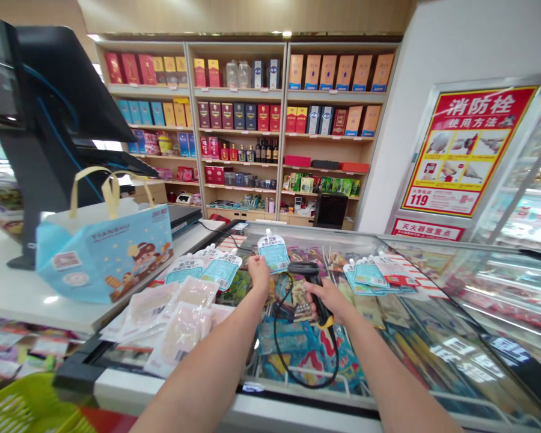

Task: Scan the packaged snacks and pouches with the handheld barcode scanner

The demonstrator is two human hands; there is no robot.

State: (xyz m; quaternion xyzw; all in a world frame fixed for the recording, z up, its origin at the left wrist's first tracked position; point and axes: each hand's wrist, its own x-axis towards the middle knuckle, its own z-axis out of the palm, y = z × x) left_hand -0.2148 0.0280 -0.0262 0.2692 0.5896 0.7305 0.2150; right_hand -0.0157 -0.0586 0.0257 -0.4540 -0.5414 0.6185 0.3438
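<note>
A white and light-blue spouted pouch (273, 254) is held upright by its lower left edge in my left hand (259, 272), over the glass top of a freezer. My right hand (328, 299) is wrapped round the handle of a black and yellow barcode scanner (314, 278), whose head points left at the pouch. The scanner's black cable loops down over the glass. On the left of the glass lie more pouches (223, 269) and several clear-wrapped white packets (184, 331). Another group of pouches (369, 273) lies to the right of the scanner.
A blue paper bag (103, 252) stands on the white counter (9, 300) at left, beside a black register screen (67, 78). A green basket (31, 409) sits at lower left. Shelves of boxes (238, 117) line the back wall; a red sign (471, 147) hangs at right.
</note>
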